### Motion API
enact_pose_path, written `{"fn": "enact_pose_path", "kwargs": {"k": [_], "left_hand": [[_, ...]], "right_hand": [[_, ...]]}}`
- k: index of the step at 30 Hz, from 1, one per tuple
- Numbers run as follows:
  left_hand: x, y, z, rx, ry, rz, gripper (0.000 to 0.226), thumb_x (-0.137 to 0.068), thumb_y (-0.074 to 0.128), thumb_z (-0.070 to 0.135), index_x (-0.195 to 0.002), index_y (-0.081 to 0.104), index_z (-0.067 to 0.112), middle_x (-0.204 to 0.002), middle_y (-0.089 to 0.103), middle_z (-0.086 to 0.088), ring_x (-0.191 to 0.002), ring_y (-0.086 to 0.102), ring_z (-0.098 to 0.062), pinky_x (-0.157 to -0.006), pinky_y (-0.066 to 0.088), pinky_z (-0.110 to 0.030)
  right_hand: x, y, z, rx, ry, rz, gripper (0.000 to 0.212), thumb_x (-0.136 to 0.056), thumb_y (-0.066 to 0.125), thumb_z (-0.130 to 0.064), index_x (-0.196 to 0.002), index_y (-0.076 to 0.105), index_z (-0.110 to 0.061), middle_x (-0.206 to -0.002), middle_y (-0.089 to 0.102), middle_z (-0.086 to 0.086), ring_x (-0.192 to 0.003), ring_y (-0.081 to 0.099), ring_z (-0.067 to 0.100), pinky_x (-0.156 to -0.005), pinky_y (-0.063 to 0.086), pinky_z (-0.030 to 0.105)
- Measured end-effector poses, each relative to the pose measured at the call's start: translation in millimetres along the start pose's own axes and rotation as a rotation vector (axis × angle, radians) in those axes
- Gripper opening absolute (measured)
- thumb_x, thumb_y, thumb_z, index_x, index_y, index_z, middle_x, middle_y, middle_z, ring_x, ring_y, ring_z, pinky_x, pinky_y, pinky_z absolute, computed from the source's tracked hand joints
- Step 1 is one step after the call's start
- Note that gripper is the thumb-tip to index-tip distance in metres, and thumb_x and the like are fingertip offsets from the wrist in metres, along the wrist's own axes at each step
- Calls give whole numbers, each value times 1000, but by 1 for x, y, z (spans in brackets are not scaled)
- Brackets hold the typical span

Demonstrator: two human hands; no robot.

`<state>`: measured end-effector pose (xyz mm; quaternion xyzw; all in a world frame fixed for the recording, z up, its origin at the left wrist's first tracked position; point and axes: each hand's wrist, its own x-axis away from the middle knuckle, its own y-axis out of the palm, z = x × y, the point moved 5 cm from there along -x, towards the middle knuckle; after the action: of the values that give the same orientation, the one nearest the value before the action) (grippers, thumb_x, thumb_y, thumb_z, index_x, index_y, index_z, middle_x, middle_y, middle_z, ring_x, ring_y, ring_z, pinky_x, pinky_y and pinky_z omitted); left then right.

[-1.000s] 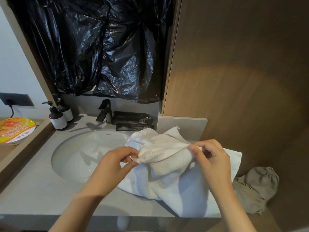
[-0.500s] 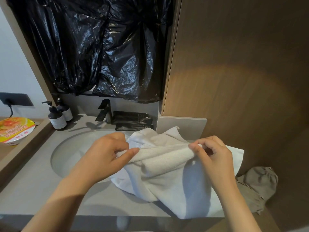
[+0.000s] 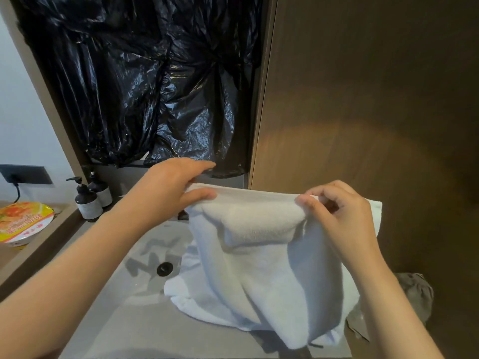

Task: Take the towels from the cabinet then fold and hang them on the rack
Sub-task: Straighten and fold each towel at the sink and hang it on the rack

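**White towel (image 3: 259, 275), top edge held taut**

Long edge runs left to right between both grips. The body hangs and the hem rests on the counter (image 3: 134, 330) by the sink (image 3: 153, 242). Left grip (image 3: 171, 187) pinches the left end, right grip (image 3: 337, 216) the right. Wooden panel (image 3: 363, 112) close on the right, black plastic sheet (image 3: 155, 86) behind.

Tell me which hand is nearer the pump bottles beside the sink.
Left. The left hand pinches the white towel's top edge, a little to the right of the pump bottles. The right hand pinches the same edge farther right.
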<state>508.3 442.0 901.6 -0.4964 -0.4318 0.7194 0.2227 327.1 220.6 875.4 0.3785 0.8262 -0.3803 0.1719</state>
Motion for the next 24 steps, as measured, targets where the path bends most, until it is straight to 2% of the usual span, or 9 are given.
{"fn": "enact_pose_path", "kwargs": {"k": [1,4,8,13,16,18,20,22,24], "left_hand": [[-4,1,-2,-36,7,-18,43,-88,63,45,-124,64,22,-78,43,16,-79,41,-11,-71,34,-27],[-11,6,-7,-74,-6,-61,28,-89,63,42,-98,72,16,-84,55,2,-80,46,-14,-68,36,-30],[-9,24,-15,-31,-96,-137,22,-86,68,43,-80,61,22,-86,50,3,-80,48,-16,-67,33,-29],[16,71,-21,83,-236,-308,25,-83,69,37,-77,58,15,-90,53,2,-78,53,-16,-72,47,-32],[34,95,-21,273,-360,-396,31,-83,70,35,-72,54,10,-77,58,-1,-65,49,-13,-61,39,-26],[42,105,-20,401,-441,-395,32,-83,71,34,-73,56,8,-77,61,-5,-68,52,-13,-62,39,-25],[47,110,-20,479,-522,-374,29,-84,71,36,-75,59,11,-82,63,-5,-72,56,-14,-65,41,-27],[52,115,-22,516,-602,-346,26,-84,71,37,-81,63,13,-85,64,-4,-79,59,-17,-69,46,-31],[54,119,-24,537,-649,-304,27,-85,70,37,-85,62,11,-88,65,-7,-83,61,-23,-75,51,-39]], "right_hand": [[-4,-1,-2,7,-10,4,6,-86,72,-27,-80,72,-25,-82,61,-11,-77,56,6,-66,41,5],[-9,2,-4,36,-23,-16,7,-86,71,-27,-80,71,-25,-82,58,-13,-76,55,4,-66,39,2],[-3,15,15,73,15,-98,8,-87,70,-27,-79,69,-26,-80,57,-11,-75,55,4,-67,39,7],[25,46,57,117,124,-269,10,-88,70,-25,-78,68,-26,-74,53,-12,-71,53,6,-64,37,9],[43,57,82,118,196,-336,9,-89,69,-24,-79,70,-22,-75,54,-11,-72,52,6,-63,37,10],[52,59,96,121,237,-373,3,-89,69,-25,-88,69,-23,-78,54,-15,-72,52,1,-64,37,8],[59,57,108,137,278,-423,14,-90,68,-31,-102,67,-24,-89,55,-19,-78,53,-2,-67,38,8],[62,53,119,172,314,-466,26,-90,66,-36,-113,65,-23,-104,57,-14,-87,58,5,-77,43,17],[61,45,126,206,329,-486,31,-89,66,-39,-115,64,-21,-106,59,-12,-91,59,9,-79,44,21]]}}
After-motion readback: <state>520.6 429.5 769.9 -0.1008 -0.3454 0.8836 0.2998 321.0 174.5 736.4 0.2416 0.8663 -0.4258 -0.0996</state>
